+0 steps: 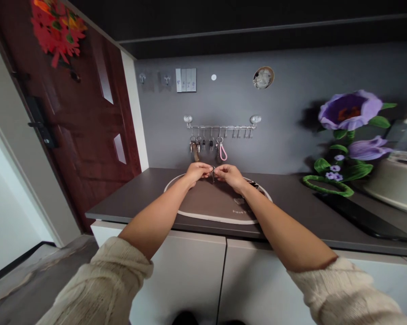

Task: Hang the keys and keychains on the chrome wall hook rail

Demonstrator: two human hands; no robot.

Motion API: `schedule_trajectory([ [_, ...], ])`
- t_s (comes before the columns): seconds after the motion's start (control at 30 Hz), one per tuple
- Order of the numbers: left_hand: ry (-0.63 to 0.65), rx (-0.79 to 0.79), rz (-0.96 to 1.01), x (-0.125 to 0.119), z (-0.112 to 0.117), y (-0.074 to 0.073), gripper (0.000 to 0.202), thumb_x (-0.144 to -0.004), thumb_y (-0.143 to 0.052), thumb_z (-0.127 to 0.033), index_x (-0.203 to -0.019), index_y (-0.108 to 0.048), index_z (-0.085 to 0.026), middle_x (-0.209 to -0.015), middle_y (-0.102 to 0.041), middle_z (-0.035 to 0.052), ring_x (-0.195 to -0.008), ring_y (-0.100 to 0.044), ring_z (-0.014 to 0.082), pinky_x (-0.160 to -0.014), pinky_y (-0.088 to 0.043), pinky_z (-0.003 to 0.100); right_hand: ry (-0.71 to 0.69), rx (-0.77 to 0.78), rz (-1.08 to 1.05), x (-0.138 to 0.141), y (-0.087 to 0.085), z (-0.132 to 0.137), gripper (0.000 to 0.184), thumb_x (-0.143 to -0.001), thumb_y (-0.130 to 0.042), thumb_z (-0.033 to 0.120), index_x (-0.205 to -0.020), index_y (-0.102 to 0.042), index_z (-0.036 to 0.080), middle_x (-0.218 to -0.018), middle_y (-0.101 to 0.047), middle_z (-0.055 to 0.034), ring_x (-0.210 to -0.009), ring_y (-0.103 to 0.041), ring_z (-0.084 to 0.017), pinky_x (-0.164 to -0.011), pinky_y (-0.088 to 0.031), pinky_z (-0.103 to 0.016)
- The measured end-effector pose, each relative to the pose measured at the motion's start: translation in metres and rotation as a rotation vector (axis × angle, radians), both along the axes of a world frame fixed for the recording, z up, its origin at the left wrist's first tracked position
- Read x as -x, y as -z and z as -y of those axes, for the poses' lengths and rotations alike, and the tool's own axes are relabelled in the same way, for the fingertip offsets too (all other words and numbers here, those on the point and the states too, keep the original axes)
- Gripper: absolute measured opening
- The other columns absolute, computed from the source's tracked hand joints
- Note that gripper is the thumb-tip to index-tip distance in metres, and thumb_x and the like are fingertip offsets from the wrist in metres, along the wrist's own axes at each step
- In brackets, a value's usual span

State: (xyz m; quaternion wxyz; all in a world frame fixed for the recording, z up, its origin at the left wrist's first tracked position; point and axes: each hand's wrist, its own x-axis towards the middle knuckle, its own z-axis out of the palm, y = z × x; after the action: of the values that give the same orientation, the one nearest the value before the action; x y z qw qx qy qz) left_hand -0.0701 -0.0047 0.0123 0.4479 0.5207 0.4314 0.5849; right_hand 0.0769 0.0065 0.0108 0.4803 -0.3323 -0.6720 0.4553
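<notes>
Both hands meet over the brown mat, which has a pale rim and lies on the counter. Between the fingertips is a small metal key ring, with what looks like a key hanging below it. My left hand pinches the ring from the left. From the other side, my right hand grips it with thumb and finger. Behind them, a clear hook rail on the wall carries several bunches of keys at its left and a pink strap near its middle.
A purple flower ornament with a green base stands at the right, beside a black flat object and a pale rounded appliance. The dark counter ends above white cupboard doors. A reddish-brown door is at the left.
</notes>
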Motion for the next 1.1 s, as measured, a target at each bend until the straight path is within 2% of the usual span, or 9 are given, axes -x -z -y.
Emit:
schedule_trajectory([
  [0.23,0.039,-0.031,-0.010,0.000,-0.004,0.004,0.019,-0.055,-0.071,-0.020,-0.069,-0.064,-0.010,-0.058,-0.060,0.0021,-0.049,-0.051,0.0057,-0.057,-0.043,0.023,0.046,-0.016,-0.012,-0.001,0.000,0.000,0.010,-0.063,-0.060,0.022,-0.066,-0.057,0.014,-0.061,-0.056,0.0015,-0.055,-0.048,-0.006,-0.055,-0.040,-0.019],
  [0.4,0.074,-0.064,-0.017,-0.001,-0.004,0.005,0.024,-0.055,-0.071,-0.024,-0.073,-0.064,-0.010,-0.061,-0.062,0.0037,-0.053,-0.054,0.0072,-0.057,-0.043,0.023,0.084,-0.114,0.004,-0.003,0.002,-0.007,0.012,-0.063,-0.058,0.025,-0.067,-0.056,0.014,-0.060,-0.053,0.0028,-0.053,-0.044,-0.005,-0.055,-0.036,-0.018],
  [0.53,0.098,-0.089,-0.019,-0.002,-0.004,0.006,0.027,-0.057,-0.069,-0.027,-0.077,-0.064,-0.010,-0.068,-0.063,0.0058,-0.059,-0.055,0.0082,-0.055,-0.042,0.020,0.133,-0.181,0.013,-0.005,0.003,-0.011,0.016,-0.063,-0.057,0.030,-0.067,-0.056,0.014,-0.063,-0.055,0.0016,-0.059,-0.046,-0.008,-0.060,-0.036,-0.020],
  [0.7,0.057,-0.090,-0.031,-0.005,-0.004,0.007,0.026,-0.058,-0.068,-0.028,-0.077,-0.063,-0.010,-0.071,-0.064,0.0066,-0.059,-0.054,0.0081,-0.053,-0.041,0.020,0.170,-0.237,0.028,-0.007,0.001,-0.011,0.021,-0.064,-0.055,0.035,-0.070,-0.054,0.015,-0.066,-0.055,0.0003,-0.062,-0.047,-0.010,-0.064,-0.037,-0.024],
  [0.9,0.032,-0.111,-0.086,-0.009,-0.005,0.010,0.021,-0.063,-0.063,-0.027,-0.076,-0.061,-0.011,-0.070,-0.064,0.0061,-0.058,-0.054,0.0087,-0.051,-0.041,0.020,0.244,-0.296,0.002,-0.011,-0.001,-0.013,0.016,-0.066,-0.052,0.032,-0.067,-0.051,0.016,-0.064,-0.052,0.0012,-0.061,-0.046,-0.010,-0.064,-0.037,-0.024],
  [1.0,0.022,-0.118,-0.128,-0.012,-0.005,0.011,0.019,-0.065,-0.061,-0.026,-0.076,-0.060,-0.011,-0.069,-0.063,0.0058,-0.056,-0.053,0.0081,-0.049,-0.040,0.019,0.249,-0.255,-0.056,-0.012,-0.003,-0.012,0.014,-0.067,-0.051,0.030,-0.068,-0.050,0.016,-0.062,-0.050,0.0020,-0.058,-0.045,-0.009,-0.062,-0.038,-0.024],
  [1.1,0.022,-0.136,-0.176,-0.014,-0.004,0.012,0.019,-0.066,-0.059,-0.027,-0.075,-0.060,-0.010,-0.068,-0.062,0.0055,-0.054,-0.051,0.0074,-0.048,-0.039,0.019,0.204,-0.137,-0.154,-0.012,-0.008,-0.010,0.012,-0.068,-0.050,0.028,-0.070,-0.048,0.016,-0.061,-0.050,0.0024,-0.056,-0.047,-0.008,-0.058,-0.040,-0.022],
])
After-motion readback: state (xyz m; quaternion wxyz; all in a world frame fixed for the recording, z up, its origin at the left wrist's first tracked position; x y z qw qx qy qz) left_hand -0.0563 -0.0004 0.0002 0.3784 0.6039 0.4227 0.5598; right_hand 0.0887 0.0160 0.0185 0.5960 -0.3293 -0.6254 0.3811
